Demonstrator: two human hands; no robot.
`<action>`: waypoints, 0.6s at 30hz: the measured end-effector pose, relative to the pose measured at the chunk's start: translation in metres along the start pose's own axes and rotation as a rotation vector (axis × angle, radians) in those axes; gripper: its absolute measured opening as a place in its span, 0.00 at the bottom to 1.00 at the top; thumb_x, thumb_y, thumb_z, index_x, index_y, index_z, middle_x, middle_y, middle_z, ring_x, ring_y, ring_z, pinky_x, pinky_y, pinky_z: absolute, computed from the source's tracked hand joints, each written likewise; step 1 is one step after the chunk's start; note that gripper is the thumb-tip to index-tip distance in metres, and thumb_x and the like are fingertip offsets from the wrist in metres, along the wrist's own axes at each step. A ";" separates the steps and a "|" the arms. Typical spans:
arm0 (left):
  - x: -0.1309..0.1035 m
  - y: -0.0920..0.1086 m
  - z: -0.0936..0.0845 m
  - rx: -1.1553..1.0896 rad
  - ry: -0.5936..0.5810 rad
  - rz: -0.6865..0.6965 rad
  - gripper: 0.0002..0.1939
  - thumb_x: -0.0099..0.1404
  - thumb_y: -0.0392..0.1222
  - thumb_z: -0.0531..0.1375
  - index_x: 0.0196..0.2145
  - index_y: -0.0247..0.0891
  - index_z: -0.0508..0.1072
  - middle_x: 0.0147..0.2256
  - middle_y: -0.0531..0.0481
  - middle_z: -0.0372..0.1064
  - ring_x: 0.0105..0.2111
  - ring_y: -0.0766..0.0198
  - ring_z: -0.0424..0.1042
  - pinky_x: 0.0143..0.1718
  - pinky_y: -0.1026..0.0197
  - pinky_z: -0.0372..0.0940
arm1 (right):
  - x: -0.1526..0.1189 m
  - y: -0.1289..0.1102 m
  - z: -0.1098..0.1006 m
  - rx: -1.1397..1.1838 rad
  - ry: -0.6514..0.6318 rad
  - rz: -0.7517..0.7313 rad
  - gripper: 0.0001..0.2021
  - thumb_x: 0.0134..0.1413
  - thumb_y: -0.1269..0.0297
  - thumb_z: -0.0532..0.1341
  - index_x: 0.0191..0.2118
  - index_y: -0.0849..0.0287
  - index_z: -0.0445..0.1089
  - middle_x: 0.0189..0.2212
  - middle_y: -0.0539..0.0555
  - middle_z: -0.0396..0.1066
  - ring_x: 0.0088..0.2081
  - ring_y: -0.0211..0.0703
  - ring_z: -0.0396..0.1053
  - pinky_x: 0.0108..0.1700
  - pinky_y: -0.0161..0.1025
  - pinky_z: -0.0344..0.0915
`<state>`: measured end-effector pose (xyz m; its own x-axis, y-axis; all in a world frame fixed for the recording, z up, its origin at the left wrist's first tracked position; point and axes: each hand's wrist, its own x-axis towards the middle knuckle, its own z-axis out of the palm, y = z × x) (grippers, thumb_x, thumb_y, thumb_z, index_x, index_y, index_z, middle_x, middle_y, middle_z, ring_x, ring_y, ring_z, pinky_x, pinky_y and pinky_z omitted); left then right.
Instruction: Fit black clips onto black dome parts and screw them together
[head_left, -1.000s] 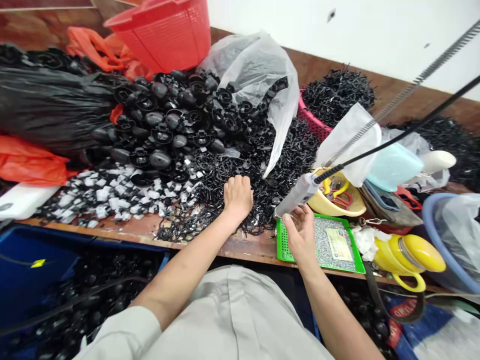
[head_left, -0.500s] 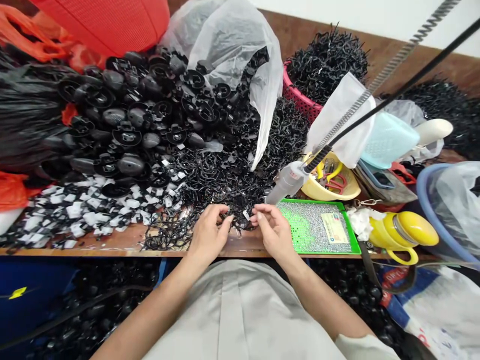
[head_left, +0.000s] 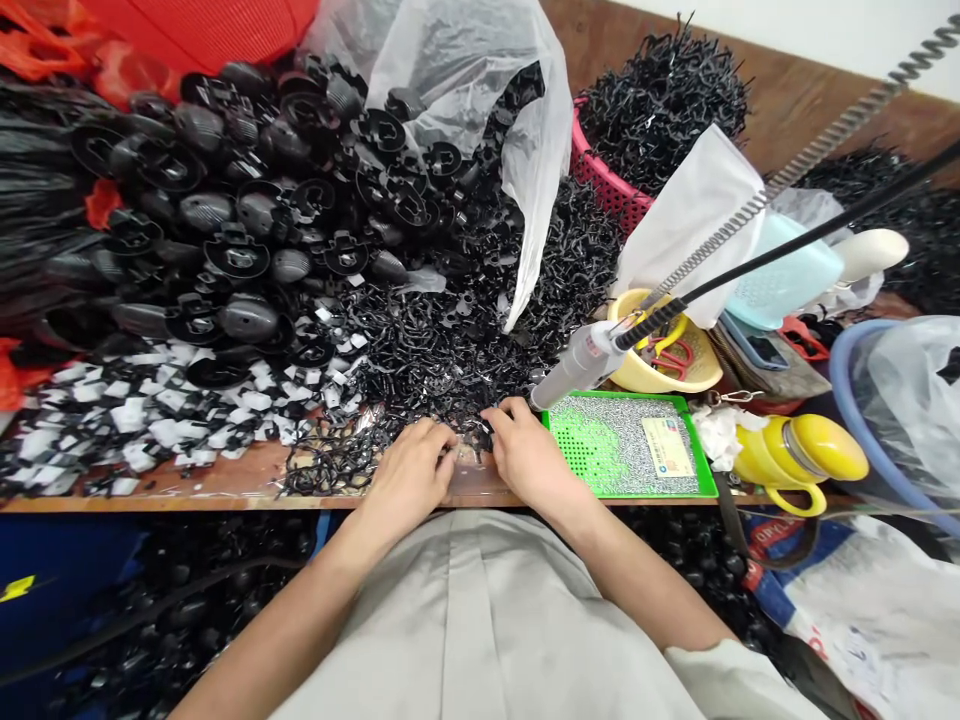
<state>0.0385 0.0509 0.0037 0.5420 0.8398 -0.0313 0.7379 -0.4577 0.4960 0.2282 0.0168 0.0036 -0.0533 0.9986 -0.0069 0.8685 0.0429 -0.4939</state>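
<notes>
My left hand (head_left: 415, 467) rests at the table's front edge beside thin black parts (head_left: 330, 460), its fingers curled together; what they hold, if anything, is hidden. To its right, my right hand (head_left: 529, 450) has thumb and fingers closed at the near edge of the pile of small black clips (head_left: 450, 340); anything between them is too small to name. A grey electric screwdriver (head_left: 577, 362) hangs on a spring just above my right hand. Beside that hand lies a green tray (head_left: 703, 450) of small metal screws.
White and black pieces (head_left: 150, 410) lie left, below black round housings (head_left: 247, 255). A plastic bag (head_left: 465, 60) and pink basket (head_left: 600, 180) stand behind. Right are a yellow bowl with scissors (head_left: 660, 365), a yellow cup (head_left: 787, 455) and a blue tub (head_left: 855, 380).
My left hand's fingers have curled inward. My right hand has shifted left, and its fingers now point into the clips. The white piece near its fingertips no longer shows. The view has shifted slightly.
</notes>
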 end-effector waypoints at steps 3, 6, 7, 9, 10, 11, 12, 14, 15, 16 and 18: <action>-0.001 -0.002 -0.003 -0.189 0.072 -0.068 0.06 0.65 0.39 0.55 0.38 0.41 0.71 0.38 0.49 0.69 0.37 0.60 0.70 0.40 0.58 0.64 | 0.007 -0.001 0.000 -0.016 0.008 0.036 0.11 0.56 0.74 0.54 0.42 0.57 0.68 0.39 0.57 0.65 0.35 0.44 0.67 0.40 0.41 0.66; -0.005 -0.005 -0.001 -0.378 0.111 -0.142 0.07 0.65 0.42 0.55 0.38 0.41 0.70 0.34 0.51 0.70 0.30 0.64 0.70 0.35 0.61 0.65 | 0.005 0.003 0.000 0.175 0.136 0.021 0.07 0.57 0.70 0.54 0.41 0.58 0.65 0.36 0.54 0.65 0.32 0.41 0.66 0.39 0.39 0.66; -0.007 -0.007 -0.001 -0.406 0.125 -0.162 0.07 0.65 0.43 0.55 0.38 0.41 0.70 0.33 0.52 0.70 0.29 0.64 0.70 0.34 0.61 0.65 | 0.004 0.005 0.000 0.220 0.172 0.014 0.07 0.58 0.69 0.54 0.42 0.58 0.64 0.37 0.53 0.65 0.32 0.40 0.66 0.39 0.39 0.66; -0.012 -0.010 -0.001 -0.397 0.166 -0.195 0.07 0.65 0.44 0.56 0.38 0.41 0.71 0.34 0.51 0.71 0.30 0.64 0.70 0.34 0.61 0.64 | -0.001 0.007 -0.001 0.224 0.193 -0.001 0.08 0.59 0.68 0.53 0.44 0.58 0.64 0.38 0.54 0.66 0.33 0.41 0.66 0.40 0.40 0.66; -0.015 -0.011 -0.002 -0.371 0.191 -0.206 0.07 0.65 0.44 0.56 0.38 0.41 0.71 0.35 0.51 0.71 0.30 0.64 0.70 0.34 0.61 0.64 | -0.003 0.008 -0.002 0.191 0.179 -0.010 0.09 0.59 0.69 0.52 0.44 0.58 0.65 0.39 0.56 0.66 0.35 0.43 0.67 0.41 0.41 0.66; -0.017 -0.012 -0.003 -0.343 0.217 -0.215 0.07 0.65 0.43 0.56 0.38 0.40 0.71 0.36 0.50 0.71 0.31 0.64 0.69 0.35 0.61 0.64 | -0.006 0.008 -0.002 0.146 0.158 -0.016 0.10 0.59 0.70 0.52 0.45 0.58 0.66 0.41 0.57 0.66 0.38 0.44 0.68 0.42 0.43 0.67; -0.019 -0.013 -0.005 -0.321 0.240 -0.223 0.07 0.65 0.43 0.56 0.38 0.40 0.71 0.36 0.50 0.71 0.32 0.63 0.69 0.36 0.61 0.64 | -0.008 0.007 -0.001 0.101 0.134 -0.017 0.12 0.59 0.69 0.52 0.47 0.58 0.66 0.44 0.59 0.65 0.40 0.46 0.68 0.42 0.43 0.67; -0.023 -0.015 -0.008 -0.306 0.266 -0.237 0.06 0.65 0.43 0.56 0.38 0.41 0.71 0.36 0.51 0.71 0.32 0.63 0.69 0.36 0.61 0.64 | -0.012 0.003 0.001 0.028 0.090 -0.028 0.15 0.59 0.65 0.55 0.52 0.56 0.66 0.50 0.61 0.62 0.43 0.49 0.68 0.42 0.45 0.68; -0.024 -0.015 -0.009 -0.317 0.266 -0.242 0.06 0.65 0.43 0.56 0.37 0.41 0.71 0.35 0.51 0.71 0.32 0.63 0.69 0.36 0.61 0.64 | -0.013 0.000 0.003 -0.002 0.059 -0.049 0.17 0.58 0.63 0.57 0.54 0.55 0.65 0.52 0.61 0.61 0.45 0.51 0.68 0.43 0.46 0.69; -0.025 -0.015 -0.009 -0.338 0.257 -0.247 0.07 0.65 0.44 0.56 0.37 0.41 0.71 0.35 0.51 0.71 0.32 0.63 0.69 0.35 0.61 0.64 | -0.013 -0.003 0.006 -0.028 0.022 -0.075 0.19 0.57 0.62 0.59 0.54 0.54 0.65 0.51 0.61 0.62 0.46 0.52 0.68 0.44 0.47 0.69; -0.027 -0.016 -0.006 -0.403 0.225 -0.257 0.08 0.65 0.45 0.56 0.38 0.41 0.71 0.34 0.51 0.71 0.31 0.63 0.69 0.34 0.61 0.64 | -0.012 -0.008 0.011 -0.058 -0.052 -0.109 0.17 0.58 0.63 0.59 0.53 0.55 0.66 0.47 0.61 0.66 0.46 0.53 0.68 0.46 0.49 0.69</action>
<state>0.0100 0.0375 0.0024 0.2312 0.9724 -0.0307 0.5982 -0.1172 0.7927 0.2168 0.0045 -0.0023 -0.1730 0.9849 -0.0013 0.8831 0.1545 -0.4429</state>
